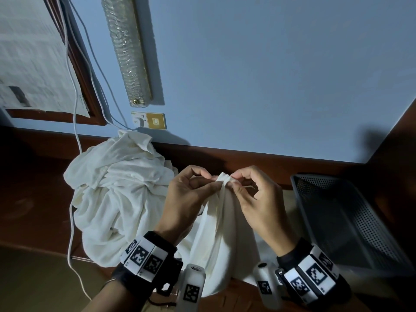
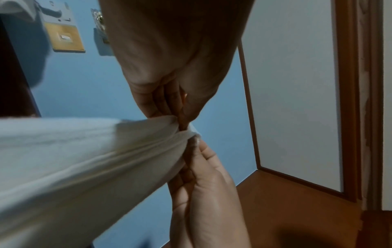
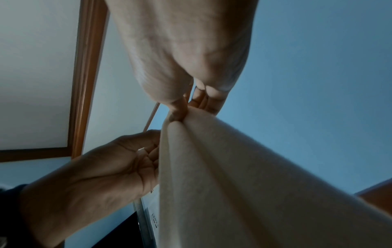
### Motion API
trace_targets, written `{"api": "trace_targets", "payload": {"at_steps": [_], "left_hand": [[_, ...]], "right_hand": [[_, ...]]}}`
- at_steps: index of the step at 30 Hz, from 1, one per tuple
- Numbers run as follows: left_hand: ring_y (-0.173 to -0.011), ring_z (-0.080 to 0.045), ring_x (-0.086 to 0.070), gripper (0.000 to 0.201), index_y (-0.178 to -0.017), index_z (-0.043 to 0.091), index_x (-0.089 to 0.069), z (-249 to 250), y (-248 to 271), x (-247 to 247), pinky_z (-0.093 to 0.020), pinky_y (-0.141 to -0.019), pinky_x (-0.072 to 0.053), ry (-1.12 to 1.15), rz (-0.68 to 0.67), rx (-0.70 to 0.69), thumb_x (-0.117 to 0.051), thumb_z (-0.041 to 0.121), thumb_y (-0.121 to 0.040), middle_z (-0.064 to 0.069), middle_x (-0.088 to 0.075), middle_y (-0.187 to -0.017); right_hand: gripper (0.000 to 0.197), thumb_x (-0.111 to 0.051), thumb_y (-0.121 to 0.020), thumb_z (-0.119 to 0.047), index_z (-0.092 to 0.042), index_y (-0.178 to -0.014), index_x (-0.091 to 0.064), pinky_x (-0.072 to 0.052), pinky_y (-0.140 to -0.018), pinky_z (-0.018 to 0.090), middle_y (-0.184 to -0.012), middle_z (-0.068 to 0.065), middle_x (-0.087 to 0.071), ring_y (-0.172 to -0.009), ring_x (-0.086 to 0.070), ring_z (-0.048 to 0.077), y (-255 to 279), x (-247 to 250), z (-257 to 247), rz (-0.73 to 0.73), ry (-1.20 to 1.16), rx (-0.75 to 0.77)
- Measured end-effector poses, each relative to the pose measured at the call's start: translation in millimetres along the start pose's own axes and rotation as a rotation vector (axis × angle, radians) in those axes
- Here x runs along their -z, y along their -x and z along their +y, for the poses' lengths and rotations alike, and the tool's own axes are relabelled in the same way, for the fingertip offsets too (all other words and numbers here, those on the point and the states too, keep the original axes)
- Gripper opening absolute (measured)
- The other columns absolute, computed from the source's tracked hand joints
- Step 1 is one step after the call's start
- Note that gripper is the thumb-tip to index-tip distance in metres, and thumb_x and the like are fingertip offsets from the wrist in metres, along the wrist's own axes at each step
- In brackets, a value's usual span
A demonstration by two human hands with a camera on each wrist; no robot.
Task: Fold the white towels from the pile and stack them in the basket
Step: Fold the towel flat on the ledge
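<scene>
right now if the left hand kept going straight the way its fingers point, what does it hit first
The right hand. The left hand points across at it, both pinching the same bunched towel corner with fingertips almost touching. Past that lies the basket, though depth is unclear.

Blue wall [image 1: 270,75], dark wood skirting [image 1: 247,157], brass switch plate [image 1: 155,120], white cables [image 1: 74,122].

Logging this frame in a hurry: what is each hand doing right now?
Left hand: pinches the bunched top of the white towel.
Right hand: pinches the same bunched top, right beside the left.
</scene>
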State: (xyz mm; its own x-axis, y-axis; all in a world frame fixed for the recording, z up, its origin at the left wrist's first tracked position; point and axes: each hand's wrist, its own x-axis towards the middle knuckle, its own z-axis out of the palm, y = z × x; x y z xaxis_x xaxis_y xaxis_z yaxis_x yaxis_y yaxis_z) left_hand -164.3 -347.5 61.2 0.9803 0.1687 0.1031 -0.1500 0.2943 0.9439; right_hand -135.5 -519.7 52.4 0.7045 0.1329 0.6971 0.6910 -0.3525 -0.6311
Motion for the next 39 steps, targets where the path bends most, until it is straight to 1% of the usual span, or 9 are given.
{"api": "trace_targets", "payload": {"at_steps": [4,10,17,21,25,28,30,36,39], "left_hand": [[-0.097,-0.048,-0.07,0.027,-0.09,0.003,-0.052,4.5,-0.5,-3.2,-0.043,-0.081,-0.059,-0.031,-0.037,-0.032,-0.071,-0.015,-0.086,-0.029,-0.075,-0.103],[-0.106,-0.05,-0.07,0.033,-0.087,0.008,-0.048,7.7,-5.8,-0.9,-0.053,-0.093,-0.057,-0.102,-0.128,-0.101,-0.072,-0.016,-0.086,-0.028,-0.074,-0.107],[-0.089,-0.025,-0.072,0.028,-0.094,0.006,-0.052,4.5,-6.1,1.1,-0.032,-0.081,-0.06,-0.249,-0.171,-0.224,-0.075,-0.009,-0.088,-0.012,-0.073,-0.094],[-0.073,-0.016,-0.061,0.016,-0.089,0.025,-0.058,-18.1,-15.1,2.4,-0.028,-0.064,-0.051,-0.721,-0.127,-0.286,-0.072,0.017,-0.091,-0.001,-0.064,-0.081],[-0.057,-0.005,-0.049,0.036,-0.065,0.027,-0.044,-38.6,-22.8,32.2,-0.02,-0.05,-0.03,-1.055,-0.142,-0.18,-0.06,-0.003,-0.075,0.009,-0.049,-0.06],[-0.065,-0.017,-0.058,0.027,-0.065,0.023,-0.05,-41.8,-30.8,60.6,-0.036,-0.058,-0.043,-1.217,-0.162,-0.002,-0.061,0.001,-0.074,0.001,-0.061,-0.066],[-0.07,-0.024,-0.062,0.021,-0.068,0.022,-0.055,-40.9,-38.0,77.5,-0.035,-0.06,-0.046,-1.256,-0.148,0.082,-0.061,0.007,-0.081,-0.002,-0.066,-0.072],[-0.065,-0.017,-0.069,0.01,-0.08,0.021,-0.068,20.4,-62.2,99.4,-0.033,-0.06,-0.057,-1.244,-0.129,-0.023,-0.072,0.012,-0.082,0.0,-0.071,-0.074],[-0.054,-0.008,-0.065,0.017,-0.081,0.02,-0.063,59.4,-61.1,87.6,-0.018,-0.053,-0.049,-1.256,-0.262,-0.136,-0.079,0.014,-0.083,0.006,-0.069,-0.065]], "right_hand": [[0.013,-0.079,-0.09,-0.009,-0.016,-0.097,-0.071,-0.051,-0.077,0.017,-0.091,-0.013,-0.07,-0.088,-0.07,0.011,-2.5,3.0,1.6,-0.021,-0.106,-0.113],[0.016,-0.076,-0.093,-0.012,-0.019,-0.107,-0.072,-0.053,-0.083,0.018,-0.103,-0.014,-0.071,-0.099,-0.069,0.01,-8.7,7.9,4.9,-0.119,-0.055,-0.115],[0.013,-0.069,-0.094,-0.006,-0.015,-0.098,-0.06,-0.041,-0.066,0.013,-0.091,-0.006,-0.062,-0.077,-0.059,0.01,-1.8,1.7,-0.7,-0.096,0.072,-0.003],[0.016,-0.064,-0.089,0.002,-0.01,-0.095,-0.056,-0.041,-0.068,0.014,-0.089,-0.001,-0.059,-0.077,-0.056,0.014,-5.3,-6.5,-7.0,-0.021,0.117,0.026],[0.016,-0.064,-0.088,0.004,-0.008,-0.097,-0.057,-0.037,-0.073,0.007,-0.09,0.006,-0.062,-0.078,-0.056,0.017,-28.1,10.1,-3.0,0.112,0.19,0.013],[0.016,-0.064,-0.09,0.001,-0.008,-0.1,-0.057,-0.041,-0.071,0.02,-0.09,0.005,-0.062,-0.076,-0.055,0.017,-39.7,29.0,4.2,0.15,0.214,-0.023],[0.013,-0.063,-0.094,-0.006,-0.012,-0.102,-0.056,-0.039,-0.07,0.025,-0.089,0.001,-0.062,-0.076,-0.055,0.016,-46.5,43.6,12.4,0.199,0.233,-0.097],[0.016,-0.063,-0.099,-0.01,-0.011,-0.114,-0.059,-0.035,-0.079,0.019,-0.1,-0.006,-0.062,-0.092,-0.056,0.015,-62.3,70.9,50.3,0.152,0.319,-0.243],[0.026,-0.061,-0.1,-0.009,-0.011,-0.126,-0.062,-0.036,-0.087,0.018,-0.11,-0.001,-0.064,-0.101,-0.057,0.015,-68.7,83.9,68.5,0.088,0.343,-0.267]]}}
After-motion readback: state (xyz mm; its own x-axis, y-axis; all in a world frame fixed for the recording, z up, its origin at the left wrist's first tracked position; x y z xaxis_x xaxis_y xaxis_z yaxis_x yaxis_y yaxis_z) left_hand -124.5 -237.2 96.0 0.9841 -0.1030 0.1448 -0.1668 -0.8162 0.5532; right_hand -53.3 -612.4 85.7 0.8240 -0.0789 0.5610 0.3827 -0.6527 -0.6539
